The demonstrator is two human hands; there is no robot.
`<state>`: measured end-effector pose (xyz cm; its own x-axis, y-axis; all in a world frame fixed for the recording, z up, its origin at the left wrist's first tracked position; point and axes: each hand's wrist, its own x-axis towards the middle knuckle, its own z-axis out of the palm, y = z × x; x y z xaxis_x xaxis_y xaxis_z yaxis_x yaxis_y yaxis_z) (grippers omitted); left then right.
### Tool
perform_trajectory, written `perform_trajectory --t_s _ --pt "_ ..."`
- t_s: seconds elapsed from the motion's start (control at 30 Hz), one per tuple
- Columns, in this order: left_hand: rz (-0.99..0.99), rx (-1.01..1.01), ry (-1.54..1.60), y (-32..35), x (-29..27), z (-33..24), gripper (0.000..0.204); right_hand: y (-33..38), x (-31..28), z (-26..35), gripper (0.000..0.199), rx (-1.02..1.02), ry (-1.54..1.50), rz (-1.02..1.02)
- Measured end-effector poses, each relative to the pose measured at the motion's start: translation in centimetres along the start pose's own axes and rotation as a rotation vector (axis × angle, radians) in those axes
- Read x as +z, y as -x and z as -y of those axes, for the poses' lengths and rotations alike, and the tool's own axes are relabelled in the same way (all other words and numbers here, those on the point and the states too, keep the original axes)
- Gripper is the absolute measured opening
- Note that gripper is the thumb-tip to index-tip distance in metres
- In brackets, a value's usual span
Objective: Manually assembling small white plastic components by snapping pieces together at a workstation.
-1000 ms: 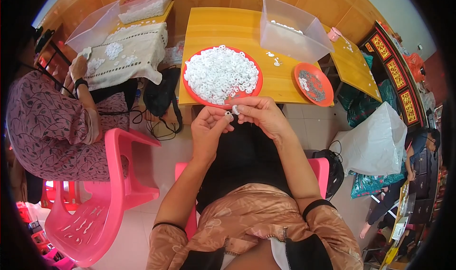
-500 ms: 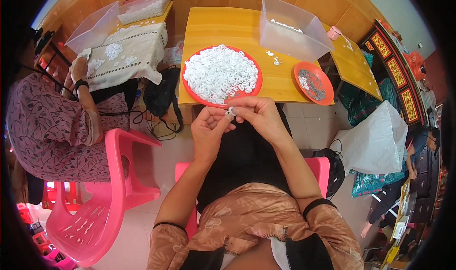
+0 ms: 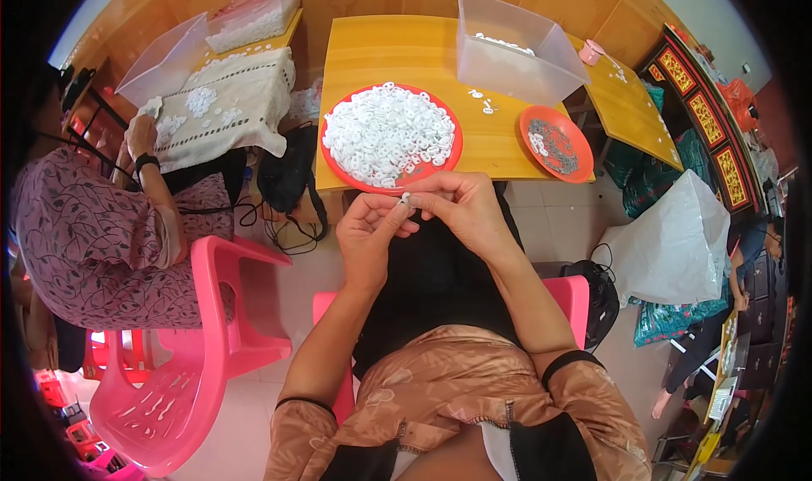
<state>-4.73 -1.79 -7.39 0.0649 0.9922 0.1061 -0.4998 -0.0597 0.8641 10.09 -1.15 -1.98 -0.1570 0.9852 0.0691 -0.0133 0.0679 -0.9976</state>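
Observation:
My left hand [image 3: 370, 232] and my right hand [image 3: 461, 206] meet over my lap, just below the yellow table's [image 3: 381, 54] near edge. Both pinch one small white ring [image 3: 406, 199] between their fingertips. Directly beyond them a large red plate [image 3: 337, 170] holds a heap of several white rings [image 3: 387, 132]. A smaller red plate [image 3: 578, 167] with small grey parts lies to the right on the table.
A clear plastic bin [image 3: 516, 46] stands at the back of the table. At the left a person in a patterned top [image 3: 93, 236] sits at a cloth-covered table [image 3: 224, 109]. Pink plastic chairs [image 3: 199, 346] stand to my left; a white bag [image 3: 672, 248] sits on the floor at right.
My hands have stayed together at the plate's near edge, with only small finger movements on the white ring.

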Motion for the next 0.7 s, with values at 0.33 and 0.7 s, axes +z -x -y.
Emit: perform_trajectory --t_s 0.33,0.7 --pt "-0.071 0.050 -0.085 0.2 0.8 0.2 0.010 0.0 -0.1 -0.7 0.012 -0.081 0.149 -0.014" --pt "0.148 0.020 -0.049 -0.4 -0.2 -0.4 0.023 0.5 -0.9 0.5 0.015 0.012 -0.144 0.057"
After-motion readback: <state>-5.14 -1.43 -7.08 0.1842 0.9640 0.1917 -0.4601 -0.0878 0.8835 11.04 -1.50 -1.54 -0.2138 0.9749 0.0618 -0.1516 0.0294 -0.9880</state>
